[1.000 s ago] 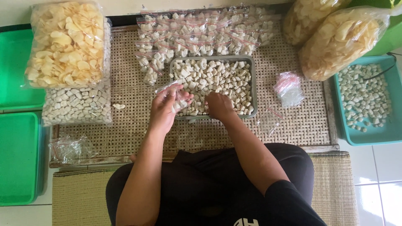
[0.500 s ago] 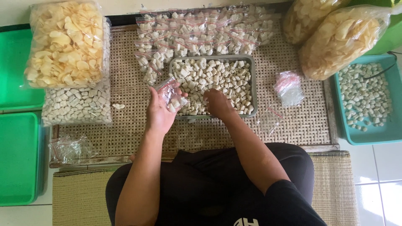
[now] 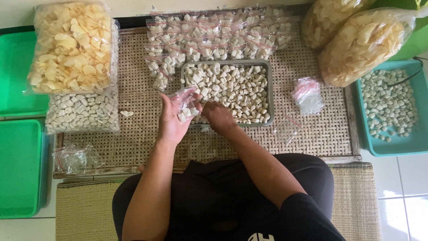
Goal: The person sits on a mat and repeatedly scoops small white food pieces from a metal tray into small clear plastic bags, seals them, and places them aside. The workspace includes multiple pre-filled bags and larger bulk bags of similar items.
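My left hand (image 3: 171,119) holds a small clear plastic bag (image 3: 186,105) partly filled with pale cracker pieces, at the left front corner of a grey metal tray (image 3: 269,91). The tray is full of the same small pale pieces (image 3: 236,89). My right hand (image 3: 217,117) is beside the bag over the tray's front edge, fingers curled down onto the pieces; what it holds is hidden. Behind the tray lie several filled small bags with red seals (image 3: 214,38).
A woven mat (image 3: 312,134) carries everything. Left: a big bag of yellow chips (image 3: 71,47), a bag of white pieces (image 3: 82,111), empty clear bags (image 3: 73,157), green trays (image 3: 20,165). Right: two big chip bags (image 3: 363,44), a teal tray of pieces (image 3: 392,111), spare bags (image 3: 306,96).
My left hand has turned palm up and drawn slightly toward me with the small bag. My right hand has slid to the tray's front left, next to the bag.
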